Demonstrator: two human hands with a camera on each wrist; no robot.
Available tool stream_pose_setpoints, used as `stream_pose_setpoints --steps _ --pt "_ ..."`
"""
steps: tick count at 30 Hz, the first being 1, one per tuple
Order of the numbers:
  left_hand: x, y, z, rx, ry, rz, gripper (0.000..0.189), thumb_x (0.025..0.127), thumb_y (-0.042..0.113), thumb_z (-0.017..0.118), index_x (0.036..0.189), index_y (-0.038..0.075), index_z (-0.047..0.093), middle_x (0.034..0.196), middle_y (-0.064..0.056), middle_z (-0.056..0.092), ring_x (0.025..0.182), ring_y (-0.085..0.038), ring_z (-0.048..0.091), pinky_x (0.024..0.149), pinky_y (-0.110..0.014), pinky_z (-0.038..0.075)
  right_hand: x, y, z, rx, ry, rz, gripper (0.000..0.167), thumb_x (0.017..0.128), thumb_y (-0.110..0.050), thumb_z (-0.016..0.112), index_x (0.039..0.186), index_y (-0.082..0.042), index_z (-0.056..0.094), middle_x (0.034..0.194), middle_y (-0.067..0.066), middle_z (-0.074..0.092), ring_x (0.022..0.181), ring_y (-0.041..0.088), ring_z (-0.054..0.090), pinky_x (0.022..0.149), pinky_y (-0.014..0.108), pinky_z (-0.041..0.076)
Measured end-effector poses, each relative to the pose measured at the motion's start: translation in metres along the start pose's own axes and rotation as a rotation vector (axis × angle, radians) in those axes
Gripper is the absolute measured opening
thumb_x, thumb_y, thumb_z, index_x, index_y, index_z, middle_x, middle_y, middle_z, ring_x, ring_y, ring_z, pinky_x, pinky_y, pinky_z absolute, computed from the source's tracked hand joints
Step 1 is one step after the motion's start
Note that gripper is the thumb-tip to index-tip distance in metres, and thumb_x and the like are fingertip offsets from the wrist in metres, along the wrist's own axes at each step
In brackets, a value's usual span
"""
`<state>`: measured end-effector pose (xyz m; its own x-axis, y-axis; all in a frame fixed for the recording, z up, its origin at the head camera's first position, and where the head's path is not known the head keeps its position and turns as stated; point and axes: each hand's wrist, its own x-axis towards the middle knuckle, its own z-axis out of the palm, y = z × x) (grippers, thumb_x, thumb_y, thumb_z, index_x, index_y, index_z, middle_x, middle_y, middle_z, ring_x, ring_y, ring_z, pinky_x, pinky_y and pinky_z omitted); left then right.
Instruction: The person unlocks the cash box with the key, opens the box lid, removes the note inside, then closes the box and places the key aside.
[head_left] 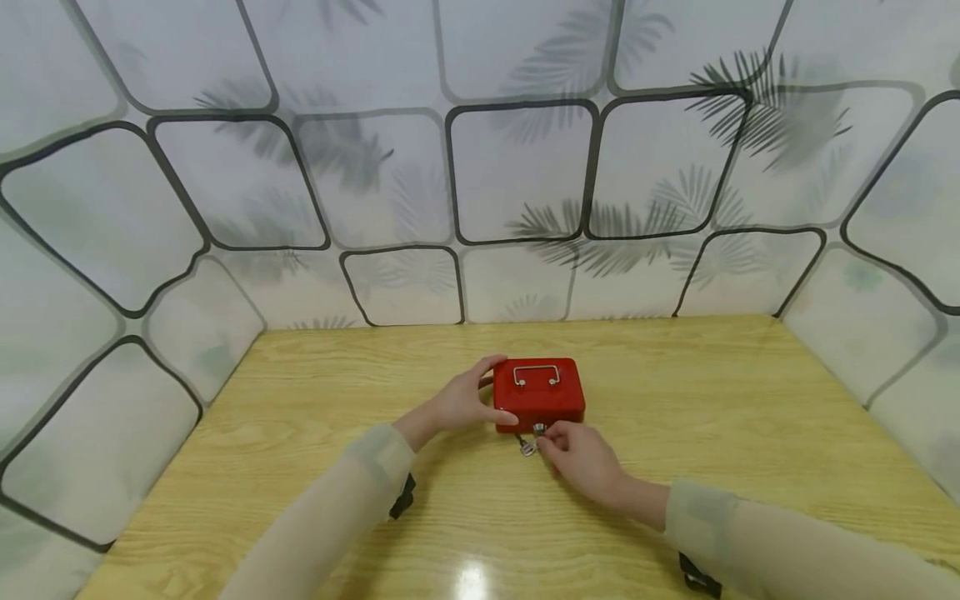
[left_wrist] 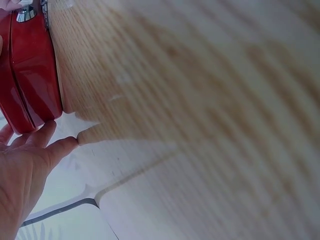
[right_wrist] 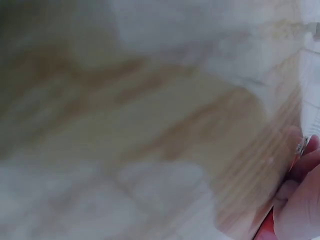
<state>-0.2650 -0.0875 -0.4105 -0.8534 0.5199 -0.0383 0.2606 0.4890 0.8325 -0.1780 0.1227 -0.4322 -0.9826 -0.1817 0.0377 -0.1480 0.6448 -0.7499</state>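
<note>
A small red metal cash box (head_left: pixel 537 402) with a wire handle (head_left: pixel 537 367) on its lid sits on the table, its lid down. My left hand (head_left: pixel 468 402) holds its left end, thumb along the front and fingers on the side. At the front is a round silver lock (head_left: pixel 539 428). My right hand (head_left: pixel 588 462) has thumb and forefinger pinched together right at this lock, on what looks like a key, mostly hidden by the fingertips. A small bunch of keys (head_left: pixel 527 447) hangs just below. In the left wrist view, the box's red side (left_wrist: pixel 35 65) meets the left fingertips.
The light wood-grain table (head_left: pixel 360 517) spreads around the box. A pale patterned curtain (head_left: pixel 517 175) with dark outlines and leaf prints rises behind the table and along both sides. Dark wrist straps (head_left: pixel 402 497) show below the sleeves.
</note>
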Motion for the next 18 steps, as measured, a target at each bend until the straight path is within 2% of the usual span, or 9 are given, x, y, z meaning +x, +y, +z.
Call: stream_pose_setpoints --steps 4,10,14,18 --pt "-0.0005 0.0003 0.0003 0.007 0.003 -0.006 0.095 0.078 0.027 0.084 0.152 0.015 0.026 0.15 -0.008 0.039 0.136 -0.033 0.038 0.11 -0.049 0.029 -0.001 -0.0009 -0.001 0.166 -0.058 0.032 0.014 0.098 -0.009 0.056 0.093 0.001 0.064 0.053 0.001 0.054 0.045 0.011 0.045 0.045 0.022 0.034" --pt "-0.0011 0.0007 0.001 0.014 0.011 0.002 0.094 0.078 0.027 0.084 0.152 0.014 0.027 0.149 -0.008 0.04 0.135 -0.033 0.039 0.11 -0.05 0.029 -0.0017 -0.0021 -0.0014 0.423 -0.159 0.178 0.019 0.103 -0.008 0.045 0.103 0.009 0.054 0.059 0.006 0.06 0.039 0.008 0.043 0.038 0.019 0.035" --pt "-0.0014 0.0011 0.0011 0.003 0.01 -0.001 0.095 0.078 0.026 0.084 0.152 0.013 0.026 0.149 -0.009 0.04 0.135 -0.033 0.038 0.11 -0.05 0.029 -0.0023 -0.0042 -0.0007 0.522 -0.182 0.265 0.02 0.104 -0.008 0.041 0.109 0.009 0.049 0.062 0.007 0.062 0.04 0.008 0.047 0.039 0.019 0.037" --pt "-0.0011 0.0007 0.0011 0.011 0.011 -0.003 0.096 0.077 0.027 0.084 0.152 0.013 0.026 0.149 -0.009 0.041 0.135 -0.033 0.039 0.11 -0.049 0.029 -0.0023 -0.0065 -0.0001 0.569 -0.189 0.334 0.02 0.105 -0.008 0.039 0.112 0.008 0.047 0.064 0.007 0.061 0.042 0.008 0.047 0.04 0.019 0.038"
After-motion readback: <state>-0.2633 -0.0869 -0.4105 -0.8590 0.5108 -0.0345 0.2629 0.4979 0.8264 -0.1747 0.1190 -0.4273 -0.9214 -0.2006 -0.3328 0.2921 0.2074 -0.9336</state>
